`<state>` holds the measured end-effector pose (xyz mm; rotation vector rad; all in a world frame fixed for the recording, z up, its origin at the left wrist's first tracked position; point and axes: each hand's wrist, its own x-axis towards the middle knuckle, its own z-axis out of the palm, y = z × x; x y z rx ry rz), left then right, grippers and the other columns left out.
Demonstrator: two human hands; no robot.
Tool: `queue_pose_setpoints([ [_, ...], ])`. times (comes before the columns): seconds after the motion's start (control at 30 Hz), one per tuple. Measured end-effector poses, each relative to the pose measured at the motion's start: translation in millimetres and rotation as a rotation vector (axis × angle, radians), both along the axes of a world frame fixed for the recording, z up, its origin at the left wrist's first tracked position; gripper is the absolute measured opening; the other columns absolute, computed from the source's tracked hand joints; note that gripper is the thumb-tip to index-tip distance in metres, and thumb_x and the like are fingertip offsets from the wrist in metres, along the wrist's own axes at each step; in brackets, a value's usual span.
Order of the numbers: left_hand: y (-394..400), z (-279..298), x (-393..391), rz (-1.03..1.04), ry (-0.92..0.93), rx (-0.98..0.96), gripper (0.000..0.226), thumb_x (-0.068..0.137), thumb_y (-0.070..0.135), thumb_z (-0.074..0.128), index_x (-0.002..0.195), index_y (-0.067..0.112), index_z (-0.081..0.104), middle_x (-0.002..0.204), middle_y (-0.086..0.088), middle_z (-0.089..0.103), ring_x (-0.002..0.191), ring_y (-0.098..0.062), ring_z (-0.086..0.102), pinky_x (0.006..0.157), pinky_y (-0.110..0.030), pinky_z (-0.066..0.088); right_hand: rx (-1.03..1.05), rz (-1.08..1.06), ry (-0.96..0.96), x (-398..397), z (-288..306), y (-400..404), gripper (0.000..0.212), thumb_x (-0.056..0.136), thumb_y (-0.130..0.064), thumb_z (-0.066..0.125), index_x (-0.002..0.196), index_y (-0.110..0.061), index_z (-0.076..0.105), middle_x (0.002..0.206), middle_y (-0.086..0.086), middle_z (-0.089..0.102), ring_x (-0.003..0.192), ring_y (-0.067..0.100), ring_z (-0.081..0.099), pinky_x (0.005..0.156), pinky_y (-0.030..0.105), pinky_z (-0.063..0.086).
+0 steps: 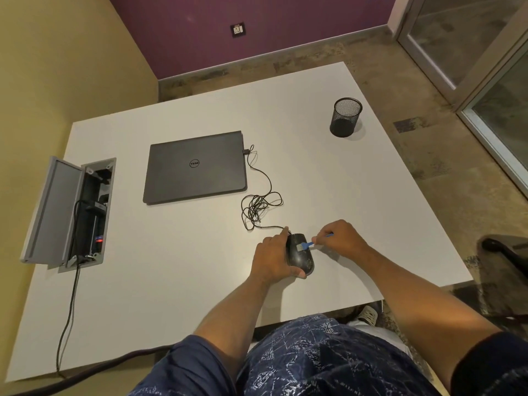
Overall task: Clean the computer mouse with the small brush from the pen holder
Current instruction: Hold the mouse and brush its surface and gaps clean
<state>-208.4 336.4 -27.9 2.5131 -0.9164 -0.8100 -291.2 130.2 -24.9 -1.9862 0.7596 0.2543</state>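
A black wired computer mouse (300,257) lies on the white table (177,258), its top speckled with dust. My left hand (273,257) grips it from the left side, thumb under its near end. My right hand (341,237) pinches a small blue brush (307,246), whose bristles touch the mouse's upper right part. The black mesh pen holder (345,117) stands upright at the far right of the table, apart from both hands.
A shut grey laptop (195,167) lies mid-table, with the mouse's tangled cable (258,207) running to its right side. An open cable hatch (71,212) sits at the left edge. A dark chair (505,252) stands beyond the table's right edge.
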Motion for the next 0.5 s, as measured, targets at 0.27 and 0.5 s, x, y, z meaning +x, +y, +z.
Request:
queue_pose_setpoints([
  [0.27, 0, 0, -1, 0.002, -0.011, 0.003, 0.136, 0.048, 0.07, 0.087, 0.158, 0.018, 0.026, 0.145, 0.001, 0.055, 0.128, -0.028, 0.052, 0.105, -0.041, 0.043, -0.094, -0.066, -0.019, 13, -2, 8, 0.022, 0.088, -0.027, 0.074, 0.084, -0.006, 0.079, 0.086, 0.007, 0.075, 0.083, 0.022, 0.066, 0.078, 0.036, 0.053],
  [0.5, 0, 1, -1, -0.009, -0.013, 0.014, 0.137, 0.05, 0.069, 0.086, 0.16, 0.017, 0.023, 0.147, -0.001, 0.054, 0.131, -0.028, 0.05, 0.107, -0.041, 0.042, 0.035, 0.0, 0.05, 7, 2, -6, 0.018, 0.079, -0.024, 0.082, 0.07, -0.009, 0.079, 0.067, 0.001, 0.07, 0.062, 0.012, 0.058, 0.06, 0.026, 0.044],
])
